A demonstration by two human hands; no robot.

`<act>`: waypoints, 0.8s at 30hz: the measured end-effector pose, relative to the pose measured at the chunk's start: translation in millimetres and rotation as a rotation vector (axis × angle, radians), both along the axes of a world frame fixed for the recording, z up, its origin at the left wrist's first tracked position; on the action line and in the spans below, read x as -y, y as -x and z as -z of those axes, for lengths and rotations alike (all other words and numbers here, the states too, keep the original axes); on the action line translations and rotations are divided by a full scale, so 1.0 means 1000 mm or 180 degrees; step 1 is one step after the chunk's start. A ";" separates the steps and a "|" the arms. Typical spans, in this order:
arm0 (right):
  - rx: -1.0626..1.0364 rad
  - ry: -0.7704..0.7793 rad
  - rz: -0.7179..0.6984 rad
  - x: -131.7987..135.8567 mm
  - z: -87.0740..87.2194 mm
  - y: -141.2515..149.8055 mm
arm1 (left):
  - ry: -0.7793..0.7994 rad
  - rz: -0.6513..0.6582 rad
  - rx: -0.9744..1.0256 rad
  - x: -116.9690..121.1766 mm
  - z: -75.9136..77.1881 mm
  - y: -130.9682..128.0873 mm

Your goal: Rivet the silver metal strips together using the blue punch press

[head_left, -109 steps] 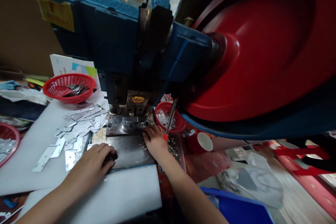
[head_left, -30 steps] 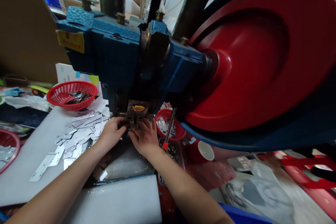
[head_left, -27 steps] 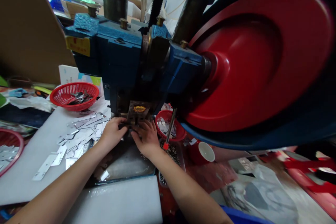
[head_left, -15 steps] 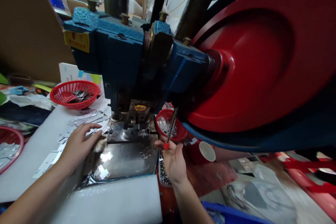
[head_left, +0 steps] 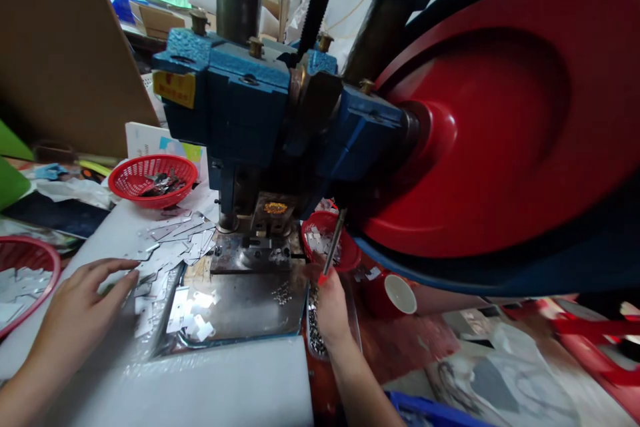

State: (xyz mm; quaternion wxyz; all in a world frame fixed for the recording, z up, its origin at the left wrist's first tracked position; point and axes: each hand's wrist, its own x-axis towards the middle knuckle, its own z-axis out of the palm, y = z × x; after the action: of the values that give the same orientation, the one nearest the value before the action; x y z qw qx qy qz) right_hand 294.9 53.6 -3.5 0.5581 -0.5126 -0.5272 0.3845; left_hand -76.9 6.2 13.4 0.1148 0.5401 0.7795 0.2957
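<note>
My left hand [head_left: 83, 313] is over the white work surface at the left. Its thumb and index fingertips are close together at a small metal plate [head_left: 150, 251], beside a loose pile of flat metal plates [head_left: 175, 247]. At the right of the press base, my right hand [head_left: 331, 310] is closed around the red-ended lower tip of a metal lever [head_left: 335, 241]; its fingertips are blurred. Between the hands sits the blue press [head_left: 245, 107] with its steel die [head_left: 250, 255]. Small metal bits [head_left: 283, 293] and white-looking plates [head_left: 193, 310] lie on the steel plate [head_left: 245, 313] in front.
A large red flywheel [head_left: 505, 120] fills the upper right. Red baskets of metal parts stand at the back left [head_left: 153, 199], far left [head_left: 50, 260] and behind the lever [head_left: 320, 217]. A red mug [head_left: 383, 297] and a tray of small parts [head_left: 316, 340] are near my right hand.
My left hand has moved left from beside the die to the plate pile, thumb and index closer together. My right hand has turned from palm-up to closed on the lever. The view has shifted slightly.
</note>
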 end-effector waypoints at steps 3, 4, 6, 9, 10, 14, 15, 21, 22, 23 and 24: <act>0.0006 -0.0129 0.0050 -0.002 0.001 -0.001 | -0.0029 0.0026 0.0084 0.001 -0.003 -0.007; -0.0068 -0.0141 0.0056 -0.003 0.004 -0.001 | -0.0034 0.0034 0.0096 0.001 -0.004 -0.009; -0.0192 -0.0038 -0.0009 -0.006 0.011 0.000 | -0.0067 0.0075 0.0047 0.001 -0.006 -0.010; 0.0047 0.0273 -0.0090 -0.019 0.015 0.008 | -0.0089 0.0168 -0.0056 0.002 -0.007 -0.007; 0.0237 0.0310 -0.0106 -0.026 0.013 0.013 | -0.0092 0.0212 -0.0052 0.002 -0.007 -0.006; 0.1361 -0.0046 -0.0344 -0.056 -0.004 0.042 | 0.0009 0.0735 -0.0126 0.006 -0.003 -0.007; 0.1647 -0.0074 -0.0391 -0.062 -0.009 0.049 | 0.0103 0.0936 -0.0207 0.007 -0.001 -0.009; 0.1714 0.0316 -0.0240 -0.073 -0.018 0.056 | 0.0556 0.1637 -0.0812 0.005 0.015 -0.028; 0.1485 0.0307 -0.0093 -0.071 -0.016 0.049 | 0.0544 0.1665 -0.0874 0.003 0.018 -0.029; 0.1180 0.0274 0.0073 -0.068 -0.015 0.040 | 0.0513 0.1670 -0.0912 0.002 0.021 -0.029; 0.0823 0.0224 0.0243 -0.064 -0.013 0.031 | 0.0465 0.1660 -0.0926 0.001 0.023 -0.029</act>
State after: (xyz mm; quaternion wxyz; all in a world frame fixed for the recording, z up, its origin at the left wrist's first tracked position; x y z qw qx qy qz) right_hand 264.3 117.2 9.3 0.4814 -0.5968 -0.5610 0.3121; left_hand -47.5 5.2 -9.4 0.1126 0.7489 0.6421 0.1190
